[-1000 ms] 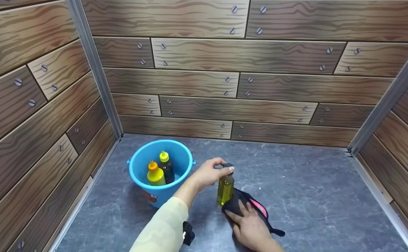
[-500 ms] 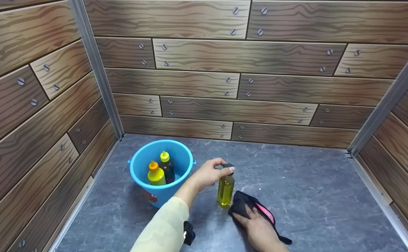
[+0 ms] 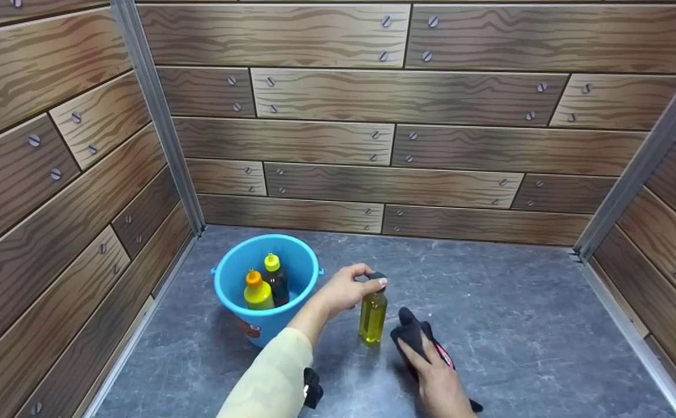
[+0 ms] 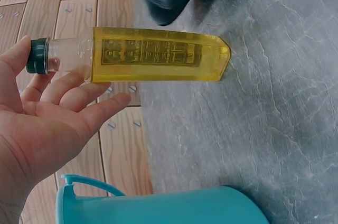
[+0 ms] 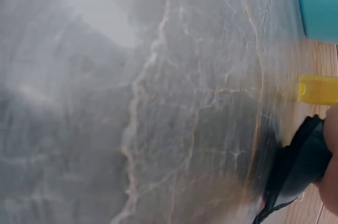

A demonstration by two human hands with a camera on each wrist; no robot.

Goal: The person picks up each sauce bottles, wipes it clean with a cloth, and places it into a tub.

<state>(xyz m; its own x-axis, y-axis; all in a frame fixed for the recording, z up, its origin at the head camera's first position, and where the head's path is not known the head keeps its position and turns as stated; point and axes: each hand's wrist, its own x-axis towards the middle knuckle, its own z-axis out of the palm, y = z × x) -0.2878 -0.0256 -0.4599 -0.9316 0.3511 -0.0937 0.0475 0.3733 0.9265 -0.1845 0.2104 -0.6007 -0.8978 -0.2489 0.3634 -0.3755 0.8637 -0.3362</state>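
1. My right hand (image 3: 439,377) has slid the dark cloth (image 3: 410,337) along the grey counter (image 3: 517,325): a second ago the cloth lay bunched against the foot of the oil bottle (image 3: 373,316), and now it sits just to the right of the bottle with a sliver of counter showing between them.
2. I judge the wiping around the bottle's base to be well along, since the cloth has drawn off from the bottle.
3. My left hand (image 3: 346,287) has not shifted. Its fingertips pinch the black cap (image 4: 38,56) at the top of the bottle and keep it upright; the palm is fairly open, only the fingers curl in toward the neck.
4. My right hand lies flat, fingers straight, pressing the cloth down onto the counter rather than gripping it.
5. The bottle stands on the counter just right of the blue bucket (image 3: 230,290), not touching it.
6. The bottle is clear, hard plastic with flat faces and a narrow shoulder, filled with yellow oil to the shoulder; a printed label shows through the liquid.
7. The cloth is soft, dark and crumpled, with a pink edge (image 3: 443,355) peeking out near my fingers.
8. The counter left of the cloth looks smooth, marbled with pale veins, and carries a dull sheen.
9. Inside the bucket, left of the oil bottle, stand a yellow squeeze bottle (image 3: 256,293) with an orange cap and a dark bottle (image 3: 277,281) with a yellow cap.
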